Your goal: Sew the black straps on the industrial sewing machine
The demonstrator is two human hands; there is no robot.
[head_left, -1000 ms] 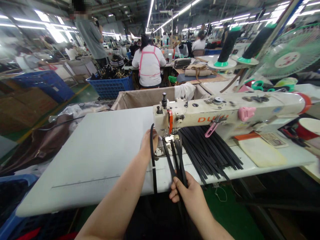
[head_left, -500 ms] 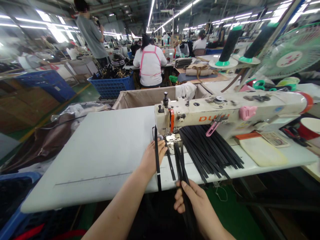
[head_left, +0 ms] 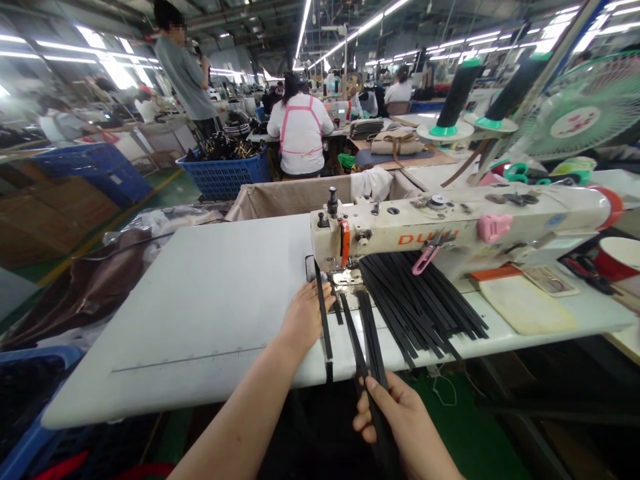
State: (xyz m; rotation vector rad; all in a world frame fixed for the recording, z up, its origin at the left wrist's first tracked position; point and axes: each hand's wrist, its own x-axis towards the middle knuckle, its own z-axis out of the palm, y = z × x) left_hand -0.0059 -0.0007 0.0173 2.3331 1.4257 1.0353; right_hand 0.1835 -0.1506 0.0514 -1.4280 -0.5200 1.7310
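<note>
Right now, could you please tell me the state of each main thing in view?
Left hand, stretched out near the sewing machine
Held strips, ends spread apart
Right hand, closed around the held strips
Single strip, crossing the left hand
Strip pile, fanned out beneath the sewing machine
Pink snips, tilted, blades upward
Thread spools, wound with black thread
Blue basket, heaped
Fan, unclear whether spinning

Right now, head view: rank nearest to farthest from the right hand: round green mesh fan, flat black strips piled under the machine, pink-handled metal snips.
From the right hand:
1. Piled flat black strips: just beyond, rightward.
2. Pink-handled metal snips: at the front of the white sewing machine.
3. Round green mesh fan: far back, upper right.
</note>
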